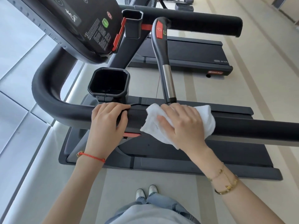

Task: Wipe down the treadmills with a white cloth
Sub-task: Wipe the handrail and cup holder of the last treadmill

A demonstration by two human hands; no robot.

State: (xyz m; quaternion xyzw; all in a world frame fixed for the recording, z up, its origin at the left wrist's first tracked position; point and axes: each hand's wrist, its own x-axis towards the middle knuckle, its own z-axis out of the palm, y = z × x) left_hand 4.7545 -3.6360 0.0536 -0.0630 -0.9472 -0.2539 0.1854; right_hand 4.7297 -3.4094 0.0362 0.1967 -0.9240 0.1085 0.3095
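Both hands on padded handrail (242, 126), fluffy cloth (208, 120).

The right hand (186, 125) lies flat on a white cloth (205, 120), pressing it onto the black side handrail (258, 128) of the near treadmill (161, 160). Just to the left, the left hand (107, 120) rests on the same rail with its fingers curled over the top. A square cup holder (109, 83) sits just beyond the left hand. A second treadmill (194, 54) stands farther off on the floor (161, 181).
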